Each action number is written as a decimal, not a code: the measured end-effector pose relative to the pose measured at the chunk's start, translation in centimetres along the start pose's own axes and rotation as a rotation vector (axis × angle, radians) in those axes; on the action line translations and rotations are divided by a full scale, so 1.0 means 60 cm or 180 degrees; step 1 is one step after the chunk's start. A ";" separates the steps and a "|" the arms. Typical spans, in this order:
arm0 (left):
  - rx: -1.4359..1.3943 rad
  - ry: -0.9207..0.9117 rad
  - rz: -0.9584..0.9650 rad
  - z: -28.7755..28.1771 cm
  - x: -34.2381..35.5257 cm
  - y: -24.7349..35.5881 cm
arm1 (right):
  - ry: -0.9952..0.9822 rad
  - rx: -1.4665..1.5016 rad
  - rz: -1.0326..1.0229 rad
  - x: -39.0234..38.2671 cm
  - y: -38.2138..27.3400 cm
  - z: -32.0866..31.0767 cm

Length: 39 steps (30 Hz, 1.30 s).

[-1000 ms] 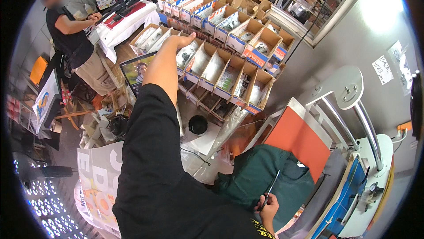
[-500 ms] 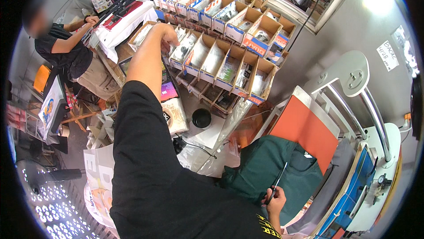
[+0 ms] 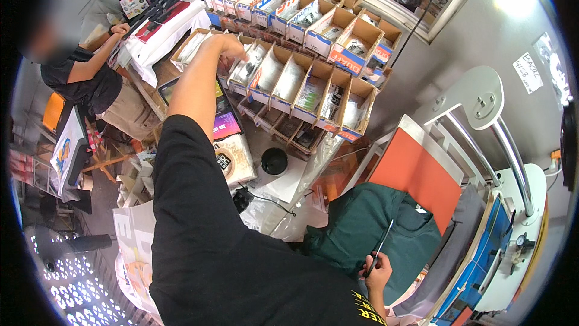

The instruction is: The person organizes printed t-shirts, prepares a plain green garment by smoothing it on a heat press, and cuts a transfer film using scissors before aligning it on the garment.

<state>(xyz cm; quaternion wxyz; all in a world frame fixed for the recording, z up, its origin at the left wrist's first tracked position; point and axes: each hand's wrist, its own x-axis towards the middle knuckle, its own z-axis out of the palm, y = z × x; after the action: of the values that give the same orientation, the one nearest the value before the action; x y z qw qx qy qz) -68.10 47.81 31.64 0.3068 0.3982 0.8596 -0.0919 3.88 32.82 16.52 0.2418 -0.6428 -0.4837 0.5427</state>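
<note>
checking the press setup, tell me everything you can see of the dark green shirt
The dark green shirt looks like soft knit cotton, lying flat but slightly rumpled, its collar toward the orange pad of the heat press, partly overlapping it. The right hand rests at its lower edge, holding a thin dark tool over the fabric.

Two of the wearer's hands showed: a left hand (image 3: 232,45) raised among the cardboard bins (image 3: 289,79) and a right hand (image 3: 379,264) closed on one thin black tool (image 3: 381,247). One dark green shirt (image 3: 368,229) lay on one orange press pad (image 3: 416,178), and one round black lid (image 3: 274,160) sat below the bins. The bins stood in roughly three rows, too many and too crowded to count surely, and one other person (image 3: 84,79) stood at the left.
</note>
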 end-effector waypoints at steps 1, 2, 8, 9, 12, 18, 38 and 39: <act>-0.0531 0.0127 -0.0249 0.003 -0.005 0.008 | 0.0007 0.0005 0.0002 0.000 0.002 0.000; -0.0735 0.0234 -0.0367 0.003 -0.009 0.016 | 0.0022 -0.0008 0.0001 -0.001 0.002 0.000; -0.0558 0.1119 -0.0377 -0.003 0.008 0.021 | 0.0041 -0.0087 -0.0051 0.003 0.018 -0.006; -0.0619 0.1234 -0.0443 -0.010 0.026 0.007 | 0.0016 -0.0117 -0.0129 0.006 0.031 -0.010; 0.0824 0.2124 0.0077 -0.015 0.112 -0.090 | -0.0059 -0.0141 -0.0141 0.010 0.026 -0.007; -0.0376 0.1920 0.0180 -0.002 0.062 -0.085 | -0.0029 -0.0082 -0.0117 0.005 0.021 -0.004; -0.4073 0.2420 0.0901 0.009 -0.109 -0.086 | -0.0258 0.0048 -0.0341 0.005 0.025 -0.014; -0.4621 0.2454 0.1162 0.012 -0.121 -0.074 | -0.0248 0.0020 -0.0349 0.004 0.028 -0.014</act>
<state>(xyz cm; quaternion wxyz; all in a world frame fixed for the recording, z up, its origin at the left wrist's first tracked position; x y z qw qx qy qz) -67.43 40.00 35.03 0.1817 0.2384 0.6720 0.6772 5.24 32.53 15.27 0.2542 -0.5929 -0.5255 0.5547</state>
